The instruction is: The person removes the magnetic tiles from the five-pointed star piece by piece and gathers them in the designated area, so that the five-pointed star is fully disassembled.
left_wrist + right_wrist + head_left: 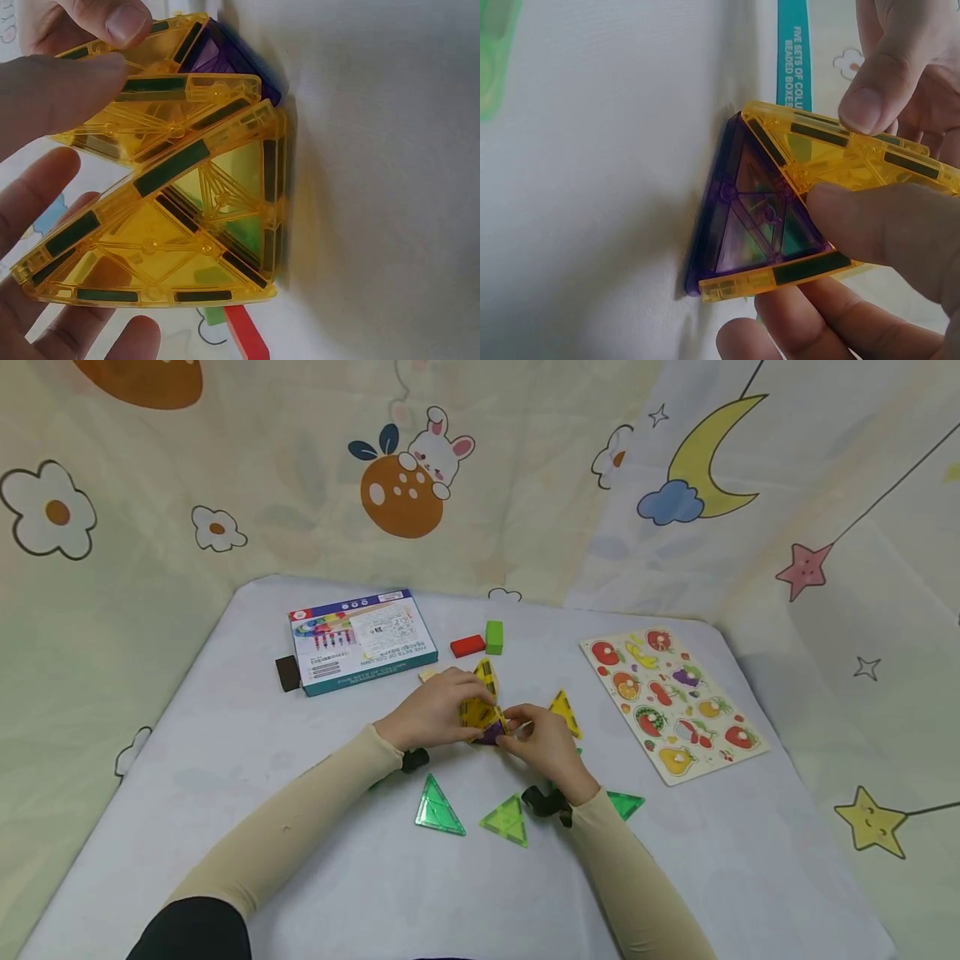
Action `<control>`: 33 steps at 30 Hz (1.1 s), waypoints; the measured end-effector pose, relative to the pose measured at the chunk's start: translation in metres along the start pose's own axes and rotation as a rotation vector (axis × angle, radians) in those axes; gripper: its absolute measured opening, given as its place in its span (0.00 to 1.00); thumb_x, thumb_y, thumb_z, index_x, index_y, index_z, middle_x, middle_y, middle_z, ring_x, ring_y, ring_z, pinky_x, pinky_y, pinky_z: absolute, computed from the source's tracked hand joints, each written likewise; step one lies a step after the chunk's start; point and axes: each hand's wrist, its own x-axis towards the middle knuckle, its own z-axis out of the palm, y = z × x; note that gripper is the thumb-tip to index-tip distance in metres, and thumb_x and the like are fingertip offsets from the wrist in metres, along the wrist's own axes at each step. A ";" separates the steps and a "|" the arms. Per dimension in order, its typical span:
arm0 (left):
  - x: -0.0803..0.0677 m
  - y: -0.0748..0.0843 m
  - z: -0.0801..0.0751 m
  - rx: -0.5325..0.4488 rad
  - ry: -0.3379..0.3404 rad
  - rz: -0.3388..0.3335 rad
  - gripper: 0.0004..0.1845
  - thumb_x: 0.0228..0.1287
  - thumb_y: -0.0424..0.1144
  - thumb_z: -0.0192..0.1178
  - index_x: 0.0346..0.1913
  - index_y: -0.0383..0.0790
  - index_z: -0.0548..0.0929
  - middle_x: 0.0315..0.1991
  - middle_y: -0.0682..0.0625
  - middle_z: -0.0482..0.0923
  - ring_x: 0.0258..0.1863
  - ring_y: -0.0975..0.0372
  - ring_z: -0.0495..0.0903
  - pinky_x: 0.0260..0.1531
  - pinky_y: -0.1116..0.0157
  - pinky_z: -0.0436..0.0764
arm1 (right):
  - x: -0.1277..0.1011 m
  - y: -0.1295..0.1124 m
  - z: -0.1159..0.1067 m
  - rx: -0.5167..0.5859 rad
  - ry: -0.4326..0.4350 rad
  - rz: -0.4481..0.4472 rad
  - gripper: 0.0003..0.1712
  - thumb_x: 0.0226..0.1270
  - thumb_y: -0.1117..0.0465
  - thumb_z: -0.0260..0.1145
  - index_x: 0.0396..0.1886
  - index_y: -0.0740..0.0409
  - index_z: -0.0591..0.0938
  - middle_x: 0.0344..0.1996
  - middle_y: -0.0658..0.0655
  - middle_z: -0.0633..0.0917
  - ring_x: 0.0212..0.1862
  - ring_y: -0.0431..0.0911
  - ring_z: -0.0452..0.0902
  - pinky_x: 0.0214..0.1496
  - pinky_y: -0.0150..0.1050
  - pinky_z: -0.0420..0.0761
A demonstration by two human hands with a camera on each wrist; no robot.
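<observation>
- The box (362, 641) lies far left on the white table cover (300, 860), with a dark block (287, 673) against its left end; it plays no part now.
- The left hand (431, 710) cups the yellow tile cluster (480, 706) at mid-table, fingers curled round its far side.
- That cluster of yellow triangles stands on a purple tile (742, 210) lying flat on the cover.
- The right hand (538, 745) pinches a yellow tile's edge just right of the cluster.
- Risk, as I judge it: the tiles appear joined only at their edges, so an uneven squeeze or tilt could fold the shape and scatter tiles.
- Loose green triangles (438, 808) lie near; the fruit puzzle board (672, 703) sits right, the red block (467, 646) and green block (493, 637) far.
</observation>
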 end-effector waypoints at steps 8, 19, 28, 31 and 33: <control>0.003 0.000 -0.003 0.019 -0.026 0.050 0.23 0.55 0.44 0.80 0.55 0.52 0.87 0.60 0.54 0.83 0.61 0.55 0.78 0.67 0.54 0.77 | 0.000 -0.001 0.002 0.050 0.013 -0.007 0.23 0.61 0.61 0.79 0.56 0.62 0.85 0.43 0.59 0.89 0.39 0.49 0.88 0.39 0.38 0.87; 0.002 -0.002 -0.003 0.016 -0.028 0.089 0.24 0.55 0.43 0.81 0.55 0.51 0.86 0.58 0.55 0.86 0.59 0.57 0.79 0.65 0.58 0.79 | 0.000 -0.004 0.007 0.050 0.104 -0.068 0.22 0.59 0.62 0.80 0.52 0.62 0.86 0.41 0.59 0.90 0.37 0.48 0.88 0.40 0.41 0.89; 0.001 -0.003 -0.001 0.014 -0.004 0.109 0.23 0.54 0.43 0.81 0.54 0.50 0.87 0.56 0.55 0.87 0.56 0.57 0.79 0.63 0.58 0.80 | -0.003 -0.006 0.012 0.055 0.238 -0.191 0.17 0.57 0.67 0.79 0.46 0.65 0.89 0.39 0.62 0.92 0.37 0.50 0.90 0.40 0.41 0.91; 0.002 -0.003 -0.001 0.014 -0.002 0.108 0.23 0.54 0.43 0.81 0.54 0.50 0.87 0.56 0.55 0.87 0.57 0.57 0.79 0.64 0.58 0.80 | -0.004 -0.006 0.013 0.059 0.257 -0.215 0.15 0.59 0.67 0.78 0.46 0.65 0.89 0.40 0.62 0.92 0.38 0.51 0.91 0.40 0.40 0.91; 0.002 -0.004 0.000 0.013 0.000 0.108 0.23 0.54 0.43 0.81 0.54 0.51 0.87 0.56 0.55 0.87 0.57 0.57 0.79 0.63 0.58 0.80 | -0.005 -0.005 0.014 0.061 0.263 -0.219 0.14 0.60 0.67 0.77 0.45 0.64 0.89 0.40 0.61 0.92 0.38 0.50 0.91 0.40 0.39 0.91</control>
